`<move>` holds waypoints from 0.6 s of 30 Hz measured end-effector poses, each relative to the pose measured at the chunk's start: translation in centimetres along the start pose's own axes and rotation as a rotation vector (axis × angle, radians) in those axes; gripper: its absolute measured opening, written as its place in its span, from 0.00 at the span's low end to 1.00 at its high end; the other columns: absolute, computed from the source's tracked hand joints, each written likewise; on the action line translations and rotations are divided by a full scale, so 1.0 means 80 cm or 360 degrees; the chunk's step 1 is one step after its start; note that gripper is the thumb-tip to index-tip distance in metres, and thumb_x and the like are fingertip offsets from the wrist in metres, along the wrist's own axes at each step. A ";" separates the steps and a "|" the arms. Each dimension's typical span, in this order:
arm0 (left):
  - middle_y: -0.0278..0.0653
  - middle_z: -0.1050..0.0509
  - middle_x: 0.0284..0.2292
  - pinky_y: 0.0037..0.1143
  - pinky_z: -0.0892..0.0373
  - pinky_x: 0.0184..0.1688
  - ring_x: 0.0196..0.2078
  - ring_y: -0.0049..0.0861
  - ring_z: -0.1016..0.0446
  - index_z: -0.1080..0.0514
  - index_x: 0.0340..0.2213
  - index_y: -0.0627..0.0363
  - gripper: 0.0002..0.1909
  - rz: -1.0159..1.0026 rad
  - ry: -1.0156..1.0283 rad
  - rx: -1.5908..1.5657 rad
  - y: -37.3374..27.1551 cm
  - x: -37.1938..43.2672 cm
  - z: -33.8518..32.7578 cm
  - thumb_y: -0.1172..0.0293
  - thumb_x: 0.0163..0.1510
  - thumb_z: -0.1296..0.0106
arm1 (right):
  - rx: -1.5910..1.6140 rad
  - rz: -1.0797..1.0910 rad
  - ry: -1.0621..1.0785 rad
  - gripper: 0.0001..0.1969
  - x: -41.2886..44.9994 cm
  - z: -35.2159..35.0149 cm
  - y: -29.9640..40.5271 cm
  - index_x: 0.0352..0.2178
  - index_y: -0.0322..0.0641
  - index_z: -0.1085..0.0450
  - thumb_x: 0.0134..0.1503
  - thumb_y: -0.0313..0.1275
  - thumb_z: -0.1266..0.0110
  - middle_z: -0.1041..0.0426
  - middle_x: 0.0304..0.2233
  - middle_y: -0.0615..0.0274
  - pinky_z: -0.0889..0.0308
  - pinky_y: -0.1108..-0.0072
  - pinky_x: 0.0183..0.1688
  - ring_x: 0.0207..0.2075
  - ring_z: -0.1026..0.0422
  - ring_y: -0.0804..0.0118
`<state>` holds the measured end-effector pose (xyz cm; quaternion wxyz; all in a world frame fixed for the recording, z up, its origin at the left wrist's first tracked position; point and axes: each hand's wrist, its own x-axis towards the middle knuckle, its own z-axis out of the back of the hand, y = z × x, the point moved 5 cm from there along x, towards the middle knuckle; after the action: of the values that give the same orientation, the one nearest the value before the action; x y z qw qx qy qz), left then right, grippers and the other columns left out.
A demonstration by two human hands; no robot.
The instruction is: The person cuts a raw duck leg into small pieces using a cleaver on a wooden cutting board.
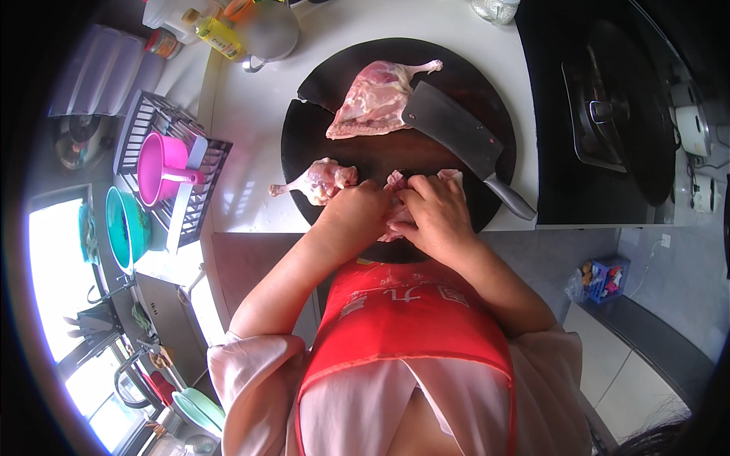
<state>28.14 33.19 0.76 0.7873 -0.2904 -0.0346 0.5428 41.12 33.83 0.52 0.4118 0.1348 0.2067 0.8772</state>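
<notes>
Both of my hands are on a piece of raw poultry [399,214] at the near part of a round dark chopping board [473,102]. My left hand [362,208] grips its left side, with the fingers curled and partly hidden. My right hand [436,211] pinches it from the right, thumb below and fingers above. Just left of my left hand lies a raw drumstick [322,181], its bone end past the board's rim. Across the board rests a whole raw leg quarter [373,102]. A cleaver [456,128] lies at the right, touching that leg, its metal handle [510,196] over the rim.
A split notches the board's left rim. To the left, a dish rack [214,165] holds a pink dipper [162,171], beside a teal basin [125,228]. An oil bottle [217,37] and a round metal pan [271,31] stand at the back left. On the right is a black cooktop [553,188] with a wok [639,131].
</notes>
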 end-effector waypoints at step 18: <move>0.38 0.28 0.18 0.21 0.33 0.25 0.21 0.19 0.29 0.28 0.23 0.64 0.05 0.0627 -0.0280 -0.1023 0.050 -0.061 0.019 0.78 0.40 0.44 | -0.0044 -0.0008 0.0000 0.16 0.003 -0.003 0.006 0.30 0.45 0.30 0.38 0.35 0.34 0.35 0.35 0.66 0.44 0.62 0.53 0.41 0.34 0.62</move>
<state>22.30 30.53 1.29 0.5309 -0.4756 -0.2139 0.6679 40.54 33.64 0.54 0.4157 0.1287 0.1949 0.8790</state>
